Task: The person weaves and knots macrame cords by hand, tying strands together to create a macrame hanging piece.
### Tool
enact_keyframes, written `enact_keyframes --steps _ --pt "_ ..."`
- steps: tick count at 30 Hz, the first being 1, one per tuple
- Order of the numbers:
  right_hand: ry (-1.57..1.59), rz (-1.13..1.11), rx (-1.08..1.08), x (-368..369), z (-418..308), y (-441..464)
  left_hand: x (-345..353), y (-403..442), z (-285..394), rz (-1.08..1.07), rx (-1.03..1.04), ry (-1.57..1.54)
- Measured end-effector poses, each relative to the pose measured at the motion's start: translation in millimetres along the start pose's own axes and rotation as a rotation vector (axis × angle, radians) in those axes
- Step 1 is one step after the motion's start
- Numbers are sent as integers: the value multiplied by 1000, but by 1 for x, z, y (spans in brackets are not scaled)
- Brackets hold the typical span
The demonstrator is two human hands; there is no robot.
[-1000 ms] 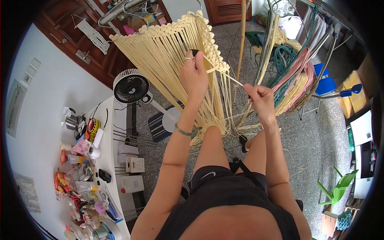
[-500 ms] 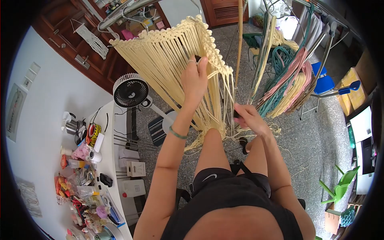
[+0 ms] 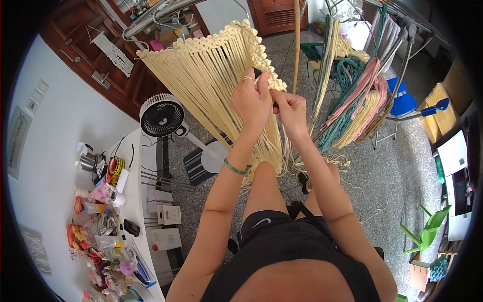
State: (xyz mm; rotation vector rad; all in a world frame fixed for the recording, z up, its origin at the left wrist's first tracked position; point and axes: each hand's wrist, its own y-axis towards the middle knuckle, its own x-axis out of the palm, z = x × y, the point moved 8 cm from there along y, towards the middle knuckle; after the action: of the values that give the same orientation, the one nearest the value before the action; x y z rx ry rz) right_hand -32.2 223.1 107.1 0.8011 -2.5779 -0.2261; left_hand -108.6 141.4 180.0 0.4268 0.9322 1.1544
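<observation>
A cream macramé piece [image 3: 201,65] hangs from hooks on a metal rail [image 3: 161,15], its long cords fanning down toward my knees. A row of thick knots runs along its top and down its right edge. My left hand [image 3: 251,98] is closed on cords beside the knotted right edge, with a ring and dark finger covering showing. Close against it, my right hand [image 3: 291,110] pinches cord just below the lowest knots. The fingers partly hide the cord ends between the two hands.
Left of the cords stands a white fan [image 3: 162,118]. A white table [image 3: 133,186] along the left wall carries many small items. Teal, pink and cream cord bundles [image 3: 357,100] hang at the right, near a blue folding chair [image 3: 402,103]. A green chair [image 3: 430,229] is farther right.
My right hand has risen from lower down the cords to beside my left hand. My left hand has shifted slightly right and down, staying at the knotted edge.
</observation>
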Motion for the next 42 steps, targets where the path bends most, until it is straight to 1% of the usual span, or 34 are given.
enact_keyframes --steps 2,3,4,5,6,8,9,10,11,12,13,14,15,16,18,19,22,26,31,35,37,38,42 --pt "-30 22 -16 -3 -3 -2 0 3 2 28 59 199" --pt "15 25 -7 -5 -2 -2 -3 2 9 74 132 259" --pt "61 26 0 -4 0 -2 -3 4 8 74 133 259" --pt "150 23 -39 -4 2 -4 -2 6 9 79 159 284" --pt "153 23 -37 -4 2 -6 -1 7 9 80 183 310" --pt "290 37 85 -5 10 -9 0 7 7 102 202 312" --pt "296 36 176 -4 16 -9 1 9 3 88 145 248" --pt "303 40 175 -5 17 -10 1 9 -1 71 90 185" --pt "370 -31 281 1 25 -11 1 9 -5 60 55 143" --pt "433 -107 385 7 33 -12 -3 7 -2 64 62 145" --pt "493 -233 433 14 39 -12 -6 1 -5 13 -10 -31" --pt "557 -208 440 15 45 -8 -5 -2 -9 -40 -84 -205" --pt "621 -181 450 20 45 -5 3 -7 -25 -86 -130 -270" --pt "695 -162 452 24 43 0 4 -10 -29 -84 -129 -265" --pt "735 -199 420 29 32 7 12 -20 -38 -143 -233 -469" --pt "738 -187 353 28 33 12 13 -22 -38 -158 -252 -448" --pt "666 -137 343 24 41 13 15 -25 -38 -209 -285 -401" --pt "655 -81 307 19 42 10 14 -26 -30 -220 -247 -373" --pt "672 -46 271 12 35 12 9 -25 -23 -206 -172 -258" --pt "699 -55 286 11 34 13 7 -24 -23 -187 -142 -278" --pt "726 -50 277 11 34 13 9 -26 -23 -244 -208 -313" --pt "726 -51 277 11 35 13 9 -26 -23 -244 -208 -313" --pt "705 -25 276 11 36 11 12 -29 -24 -217 -156 -356"
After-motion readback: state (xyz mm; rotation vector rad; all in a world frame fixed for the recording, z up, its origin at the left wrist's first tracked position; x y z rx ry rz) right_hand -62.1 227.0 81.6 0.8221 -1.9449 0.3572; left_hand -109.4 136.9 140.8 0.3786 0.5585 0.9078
